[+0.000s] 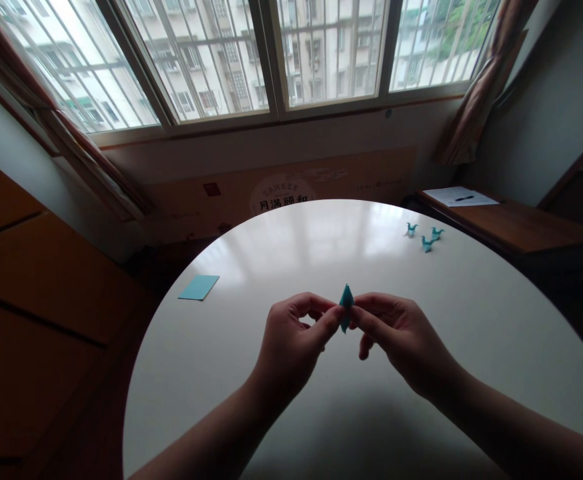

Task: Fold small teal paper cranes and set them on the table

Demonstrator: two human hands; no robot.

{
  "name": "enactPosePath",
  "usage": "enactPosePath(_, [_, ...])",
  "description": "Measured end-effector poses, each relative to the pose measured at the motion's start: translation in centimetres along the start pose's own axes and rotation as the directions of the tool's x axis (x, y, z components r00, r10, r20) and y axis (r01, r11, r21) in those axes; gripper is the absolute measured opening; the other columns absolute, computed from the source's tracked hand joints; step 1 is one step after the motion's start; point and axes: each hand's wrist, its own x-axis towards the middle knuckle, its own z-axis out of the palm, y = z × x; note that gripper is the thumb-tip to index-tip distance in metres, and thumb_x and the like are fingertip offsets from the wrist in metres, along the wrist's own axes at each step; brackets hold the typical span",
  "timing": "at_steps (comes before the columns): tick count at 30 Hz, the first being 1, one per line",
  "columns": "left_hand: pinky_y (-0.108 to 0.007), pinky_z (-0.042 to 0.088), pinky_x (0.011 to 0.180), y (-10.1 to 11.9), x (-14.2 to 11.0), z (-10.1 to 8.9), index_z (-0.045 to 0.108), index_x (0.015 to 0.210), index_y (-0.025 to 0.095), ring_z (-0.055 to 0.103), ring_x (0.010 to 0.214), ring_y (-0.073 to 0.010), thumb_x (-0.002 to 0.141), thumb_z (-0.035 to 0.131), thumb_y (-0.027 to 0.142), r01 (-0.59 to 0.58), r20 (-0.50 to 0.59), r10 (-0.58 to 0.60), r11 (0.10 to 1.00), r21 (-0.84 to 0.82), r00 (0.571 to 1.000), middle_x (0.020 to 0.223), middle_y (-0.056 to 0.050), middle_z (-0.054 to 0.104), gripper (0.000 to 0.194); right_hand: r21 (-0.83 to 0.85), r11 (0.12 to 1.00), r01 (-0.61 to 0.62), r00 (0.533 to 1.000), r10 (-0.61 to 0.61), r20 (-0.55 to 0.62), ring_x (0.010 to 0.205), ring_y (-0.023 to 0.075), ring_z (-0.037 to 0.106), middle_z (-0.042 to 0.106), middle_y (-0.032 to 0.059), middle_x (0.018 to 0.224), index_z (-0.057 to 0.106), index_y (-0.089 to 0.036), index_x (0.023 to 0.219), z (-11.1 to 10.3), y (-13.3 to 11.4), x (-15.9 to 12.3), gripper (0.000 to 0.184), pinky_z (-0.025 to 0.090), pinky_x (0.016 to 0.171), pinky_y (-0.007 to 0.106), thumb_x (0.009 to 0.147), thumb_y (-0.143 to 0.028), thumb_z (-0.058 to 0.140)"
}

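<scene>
Between my two hands, above the white table, is a small folded piece of teal paper [346, 297], narrow and diamond-shaped, held with its points up and down. My left hand [296, 333] pinches its left side between thumb and fingers. From the other side, my right hand [396, 330] pinches it the same way, with the lower fingers curled beneath. The fingertips cover the paper's middle. At the table's left lies a flat teal sheet or stack of paper [199, 287]. Three small folded paper cranes [427, 243] stand together at the back right.
The round white table [211, 400] has its curved edge on the left, back and right. Beyond its right edge stands a brown wooden desk [526, 223] with a white paper [454, 196] and a dark pen on it. A long printed box [361, 177] rests below the barred window.
</scene>
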Motion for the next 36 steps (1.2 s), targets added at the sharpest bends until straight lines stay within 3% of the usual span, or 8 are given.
enactPosePath(4, [-0.022, 0.046, 0.048, 0.0, -0.1, 0.1, 0.074, 0.077, 0.013, 0.056, 0.057, -0.0139, 0.082, 0.075, 0.037, 0.016, 0.004, -0.016, 1.0, 0.022, 1.0, 0.068, -0.006, 0.069, 0.025, -0.087, 0.996, 0.009, 1.0, -0.01, -0.011, 0.07, 0.0181, 0.062, 0.07, 0.0059, 0.083, 0.08, -0.02, 0.102, -0.3, 0.0, 0.0, 0.021, 0.055, 0.046, 0.022, 0.085, -0.033, 0.077])
enactPosePath(9, [-0.023, 0.046, 0.048, -0.1, -0.2, 0.4, 0.075, 0.077, 0.013, 0.056, 0.057, -0.0142, 0.082, 0.075, 0.037, 0.02, -0.004, -0.019, 0.998, 0.054, 1.0, 0.07, -0.006, 0.07, 0.024, -0.083, 0.996, 0.012, 1.0, -0.014, -0.024, 0.064, 0.0153, 0.06, 0.069, 0.0041, 0.082, 0.079, -0.02, 0.1, -0.3, 0.2, 0.0, 0.02, 0.054, 0.046, 0.023, 0.085, -0.033, 0.077])
enactPosePath(19, [-0.016, 0.038, 0.042, -0.6, 0.8, -0.4, 0.074, 0.075, 0.015, 0.046, 0.051, -0.0075, 0.078, 0.081, 0.038, 0.254, 0.144, -0.221, 0.928, -0.274, 0.964, 0.064, 0.0, 0.062, 0.024, 0.02, 0.997, -0.074, 0.997, 0.074, -0.001, 0.078, 0.0191, 0.062, 0.071, 0.0076, 0.085, 0.081, -0.021, 0.101, -0.2, -0.4, 0.0, 0.022, 0.054, 0.048, 0.021, 0.087, -0.037, 0.075])
enactPosePath(23, [-0.017, 0.038, 0.041, -0.7, 0.8, -0.4, 0.074, 0.073, 0.014, 0.045, 0.049, -0.008, 0.078, 0.08, 0.041, 0.22, 0.115, -0.197, 0.944, -0.244, 0.974, 0.06, 0.0, 0.06, 0.028, 0.038, 0.996, -0.086, 0.996, 0.086, -0.002, 0.078, 0.0192, 0.062, 0.071, 0.0082, 0.086, 0.081, -0.021, 0.101, -0.3, -0.3, 0.1, 0.022, 0.053, 0.046, 0.02, 0.085, -0.036, 0.077])
enactPosePath(30, [-0.018, 0.043, 0.043, -0.5, 0.4, -0.2, 0.075, 0.076, 0.013, 0.052, 0.053, -0.0103, 0.082, 0.077, 0.037, 0.068, 0.039, -0.067, 0.997, -0.029, 0.997, 0.065, -0.004, 0.066, 0.024, -0.043, 0.997, -0.06, 0.998, 0.059, -0.027, 0.067, 0.0167, 0.061, 0.07, 0.0061, 0.082, 0.081, -0.02, 0.101, -0.4, 0.1, 0.1, 0.023, 0.052, 0.043, 0.02, 0.082, -0.033, 0.08])
enactPosePath(36, [-0.017, 0.042, 0.043, -0.5, 0.3, -0.3, 0.075, 0.075, 0.014, 0.051, 0.052, -0.0091, 0.083, 0.077, 0.038, 0.08, 0.053, -0.075, 0.994, -0.079, 0.996, 0.065, -0.002, 0.066, 0.025, 0.044, 0.996, -0.074, 0.997, 0.074, 0.01, 0.069, 0.0163, 0.063, 0.071, 0.0053, 0.082, 0.081, -0.022, 0.1, -0.5, 0.1, 0.2, 0.022, 0.05, 0.042, 0.017, 0.081, -0.033, 0.081])
